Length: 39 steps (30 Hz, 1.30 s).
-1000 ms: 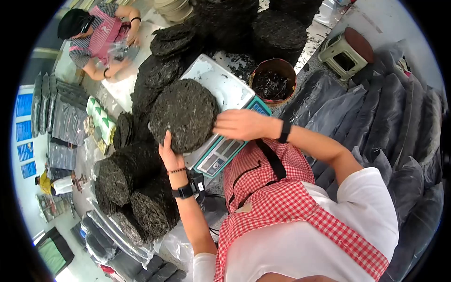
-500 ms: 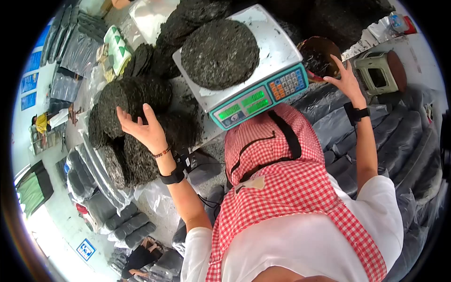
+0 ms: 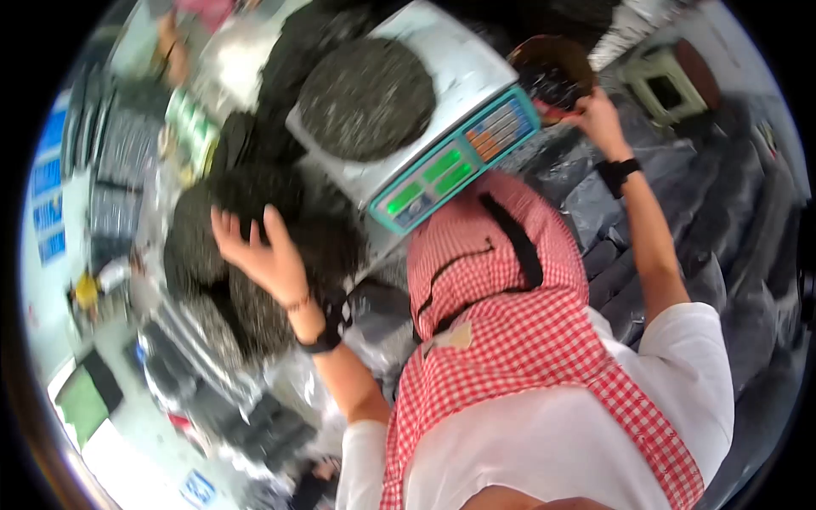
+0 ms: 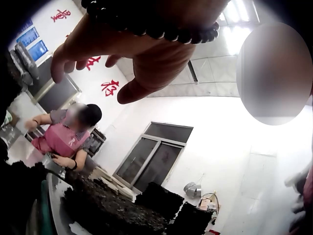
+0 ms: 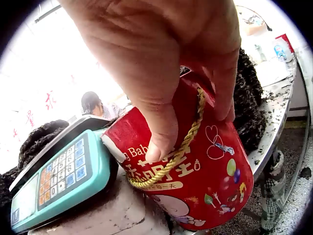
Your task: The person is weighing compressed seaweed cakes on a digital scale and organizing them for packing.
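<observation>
R grip (image 5: pixel 171 54) in pinch on glossy red bucket (image 5: pixel 217 169) w/ twisted gold cord (image 5: pixel 194 126); L grip (image 3: pixel 265 262) spread

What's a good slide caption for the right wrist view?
Right hand gripping a red container with a yellow cord, beside a teal-edged scale.

In my head view, a disc (image 3: pixel 367 99) lies on the scale (image 3: pixel 472 58), with stacks (image 3: pixel 194 234) left of the scale and a bucket (image 5: pixel 217 181) just right of it. I have the right hand (image 3: pixel 602 126) at the bucket's rim, the left hand (image 3: pixel 268 259) before the stacks, and a stool (image 3: pixel 697 75) beyond the bucket, further right.
</observation>
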{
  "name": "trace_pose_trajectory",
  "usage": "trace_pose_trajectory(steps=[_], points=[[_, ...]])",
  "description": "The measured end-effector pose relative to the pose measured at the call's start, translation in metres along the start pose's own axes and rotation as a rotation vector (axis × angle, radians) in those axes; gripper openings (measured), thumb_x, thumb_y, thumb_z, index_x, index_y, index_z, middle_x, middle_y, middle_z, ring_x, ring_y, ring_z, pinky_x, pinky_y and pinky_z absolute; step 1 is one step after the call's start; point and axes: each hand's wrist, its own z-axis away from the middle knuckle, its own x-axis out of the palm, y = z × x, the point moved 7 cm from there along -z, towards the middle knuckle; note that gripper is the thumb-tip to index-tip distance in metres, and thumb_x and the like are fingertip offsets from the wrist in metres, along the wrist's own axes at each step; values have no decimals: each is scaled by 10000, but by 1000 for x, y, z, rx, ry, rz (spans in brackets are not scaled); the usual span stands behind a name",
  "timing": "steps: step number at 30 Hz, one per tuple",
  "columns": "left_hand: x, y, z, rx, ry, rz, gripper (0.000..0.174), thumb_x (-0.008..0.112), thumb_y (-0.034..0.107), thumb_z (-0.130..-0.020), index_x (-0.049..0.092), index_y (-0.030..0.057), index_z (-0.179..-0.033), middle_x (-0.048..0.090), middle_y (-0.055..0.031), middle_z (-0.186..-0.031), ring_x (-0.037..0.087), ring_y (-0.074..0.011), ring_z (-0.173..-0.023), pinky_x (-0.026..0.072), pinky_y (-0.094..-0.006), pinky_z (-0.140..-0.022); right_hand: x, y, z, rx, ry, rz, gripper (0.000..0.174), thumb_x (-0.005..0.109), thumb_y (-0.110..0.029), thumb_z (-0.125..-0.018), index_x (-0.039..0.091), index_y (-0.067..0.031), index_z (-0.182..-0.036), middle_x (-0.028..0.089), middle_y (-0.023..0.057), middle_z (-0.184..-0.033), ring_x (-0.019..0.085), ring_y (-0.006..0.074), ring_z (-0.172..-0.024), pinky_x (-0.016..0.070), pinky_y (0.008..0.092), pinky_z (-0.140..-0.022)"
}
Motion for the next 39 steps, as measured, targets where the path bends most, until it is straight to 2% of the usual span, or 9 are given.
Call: trace_pose_trajectory(steps=[3,9,18,20,26,28,32,36,39], points=[[13,-1,-2,14,-42,-42,656,651,115,-891,307,22,-1442,363,-197,-1404,457,-304,-1237,458,-431,-963,-27,13,53,-19,134,-92,294,852,-196,-575,675,-26,-739,512,203,-1289,576,363,-1051,495,409,-883],[43,2,5,76,-118,-27,599,591,138,-932,306,25,-1445,379,-198,-1416,460,-310,-1243,476,-435,-946,-60,110,98,435,189,-21,374,867,-281,-595,673,-15,-774,624,174,-1031,608,338,-896,499,401,-759],[64,61,-2,144,-21,-340,563,579,195,-947,345,13,-1426,397,-222,-1396,449,-339,-1260,489,-477,-939,-60,304,-62,830,355,-108,509,818,-467,-664,695,-28,-891,626,260,-1003,617,406,-933,500,469,-767],[73,71,-7,127,-12,-411,561,575,206,-950,349,27,-1430,403,-201,-1403,447,-328,-1266,484,-464,-945,-67,329,-100,788,560,100,516,768,-509,-715,680,-29,-881,667,218,-842,634,393,-834,489,460,-739],[91,75,-11,-56,10,-345,557,575,72,-923,342,8,-1425,420,-174,-1402,455,-287,-1260,441,-416,-986,-37,384,-222,685,254,130,572,720,-486,-784,622,-42,-1130,652,234,-1072,644,363,-981,509,458,-808],[124,84,-22,-63,-26,-225,559,579,61,-913,349,10,-1420,420,-165,-1399,458,-279,-1256,437,-406,-988,-54,419,-254,358,548,-213,622,731,-390,-809,520,-2,-1247,661,237,-1033,656,344,-958,507,424,-823],[124,80,-15,-100,18,-209,550,580,37,-909,361,14,-1413,434,-155,-1381,457,-264,-1257,434,-389,-992,-88,309,-189,203,836,-651,558,717,-185,-833,468,35,-1283,538,255,-1273,578,343,-1117,493,414,-851],[114,61,-7,-199,38,-161,534,595,65,-916,377,6,-1399,472,-172,-1350,472,-268,-1244,455,-391,-976,-103,58,-163,-493,221,-71,737,770,-363,-760,448,-70,-1355,464,204,-1370,434,378,-1273,371,444,-1023],[103,63,-11,-99,43,-146,533,601,41,-905,387,3,-1392,474,-182,-1345,477,-265,-1240,457,-388,-978,-62,40,-185,-554,134,215,809,718,-545,-714,479,-120,-1360,466,214,-1374,417,382,-1294,348,458,-1047]])
